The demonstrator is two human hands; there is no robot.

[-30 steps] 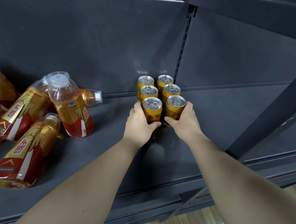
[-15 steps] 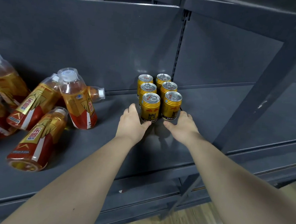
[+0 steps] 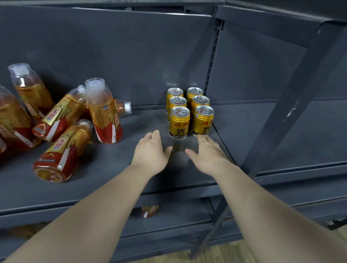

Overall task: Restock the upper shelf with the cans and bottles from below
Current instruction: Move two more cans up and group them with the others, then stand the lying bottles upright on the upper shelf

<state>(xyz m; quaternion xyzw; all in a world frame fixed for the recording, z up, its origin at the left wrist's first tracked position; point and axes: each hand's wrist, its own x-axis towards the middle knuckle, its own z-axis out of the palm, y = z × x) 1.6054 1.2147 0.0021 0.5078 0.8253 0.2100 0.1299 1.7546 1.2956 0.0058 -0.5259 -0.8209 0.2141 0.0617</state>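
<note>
Several gold cans point(image 3: 179, 122) stand upright in two rows at the right end of the grey shelf point(image 3: 110, 160), against the back panel. My left hand point(image 3: 151, 150) and my right hand point(image 3: 207, 152) hover just in front of the cans, fingers relaxed and spread, holding nothing. Left of them lie several amber bottles with red and gold labels point(image 3: 62, 151), most tipped over in a heap, while one bottle point(image 3: 104, 115) stands upright.
A slanted grey upright post point(image 3: 287, 110) crosses the right side, close to my right arm. On the lower shelf a bottle label point(image 3: 150, 210) peeks out under the shelf edge. Wooden floor point(image 3: 211, 261) shows at the bottom.
Both hands let go of the two front cans and pulled back toward me. The cans stay standing. My view moved back and to the right.
</note>
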